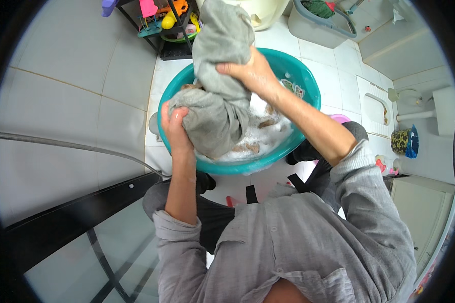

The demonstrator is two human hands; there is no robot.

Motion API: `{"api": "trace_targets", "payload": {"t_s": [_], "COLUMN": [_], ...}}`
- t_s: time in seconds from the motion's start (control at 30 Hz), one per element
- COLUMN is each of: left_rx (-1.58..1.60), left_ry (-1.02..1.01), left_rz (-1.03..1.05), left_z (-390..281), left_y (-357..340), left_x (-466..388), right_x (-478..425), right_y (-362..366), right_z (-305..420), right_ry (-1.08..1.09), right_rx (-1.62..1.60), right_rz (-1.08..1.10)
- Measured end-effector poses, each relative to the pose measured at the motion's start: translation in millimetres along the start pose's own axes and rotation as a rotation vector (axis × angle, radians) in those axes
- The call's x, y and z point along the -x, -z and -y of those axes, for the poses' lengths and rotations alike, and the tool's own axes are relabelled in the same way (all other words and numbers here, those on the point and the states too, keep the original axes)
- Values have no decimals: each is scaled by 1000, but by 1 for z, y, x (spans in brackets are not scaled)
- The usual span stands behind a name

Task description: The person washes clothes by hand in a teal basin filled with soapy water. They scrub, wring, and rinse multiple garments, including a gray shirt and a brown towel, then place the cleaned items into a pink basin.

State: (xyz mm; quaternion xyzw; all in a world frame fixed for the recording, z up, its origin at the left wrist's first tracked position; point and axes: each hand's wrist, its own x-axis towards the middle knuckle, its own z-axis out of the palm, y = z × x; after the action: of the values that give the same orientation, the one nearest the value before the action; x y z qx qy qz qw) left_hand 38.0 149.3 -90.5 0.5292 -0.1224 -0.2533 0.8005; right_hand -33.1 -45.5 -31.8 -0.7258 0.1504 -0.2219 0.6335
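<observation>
A large teal plastic basin (314, 81) stands on the floor before me, with white suds (263, 134) and brownish cloth in it. Both hands grip a wet grey-green cloth (220, 81) lifted over the basin's left part. My left hand (177, 127) holds its lower left bunch, the thumb on top. My right hand (250, 72) clasps the upper part, which rises past the basin's far rim. A printed piece with green and red marks (292, 88) lies in the suds near the right rim. The cloth hides part of the basin's inside.
Beyond the basin are a black shelf rack (174, 32) with toys, a cream tub (263, 15) and a grey bucket (318, 34). A squat toilet (375, 108) is at the right. A metal hose (79, 147) runs along the left wall. My knees flank the basin's near side.
</observation>
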Motion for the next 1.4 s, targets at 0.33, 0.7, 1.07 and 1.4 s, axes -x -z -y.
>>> {"api": "trace_targets", "payload": {"t_s": [0.33, 0.7, 1.07, 1.4], "left_rx": [354, 520, 713, 151], "left_ry": [501, 748, 812, 587], "left_rz": [47, 75, 142, -123], "left_z": [18, 1, 10, 66], "left_y": [-36, -34, -48, -70], "left_x": [24, 17, 7, 7], "right_x": [49, -11, -46, -44], "right_y": [-18, 53, -6, -37], "right_z": [5, -32, -38, -67], "right_ry": [129, -329, -351, -246], "right_rx": [1145, -238, -707, 541], "right_rz": [430, 243, 585, 605]}}
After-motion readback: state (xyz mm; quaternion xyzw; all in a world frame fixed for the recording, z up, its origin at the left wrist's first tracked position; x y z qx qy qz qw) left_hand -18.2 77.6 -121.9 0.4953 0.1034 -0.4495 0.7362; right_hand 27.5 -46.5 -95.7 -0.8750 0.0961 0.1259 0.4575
